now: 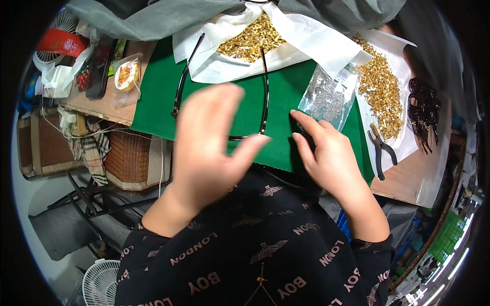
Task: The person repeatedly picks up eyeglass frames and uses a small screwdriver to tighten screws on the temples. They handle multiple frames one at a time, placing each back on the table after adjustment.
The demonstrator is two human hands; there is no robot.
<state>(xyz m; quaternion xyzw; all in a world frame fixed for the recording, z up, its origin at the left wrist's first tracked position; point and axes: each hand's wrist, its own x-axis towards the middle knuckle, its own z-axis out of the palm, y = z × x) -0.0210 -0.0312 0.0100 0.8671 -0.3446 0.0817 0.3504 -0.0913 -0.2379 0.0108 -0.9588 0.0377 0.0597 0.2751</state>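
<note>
A dark eyeglasses frame lies on the green cloth with its two temples pointing away from me. My left hand hovers over its left part, smeared by motion, thumb apart from the fingers and nothing visible in it. Much of the front of the glasses is hidden behind that hand. My right hand rests on the cloth to the right of the glasses, index finger and thumb stretched out and apart. Beneath its curled fingers is a dark patch I cannot make out. A clear bag of small silvery parts lies just beyond its fingertips.
Small gold-coloured metal pieces lie heaped on white paper at the back, and another gold heap is at the right. Beside it are pliers and a bundle of dark temples. A phone and a bagged roll sit at the left.
</note>
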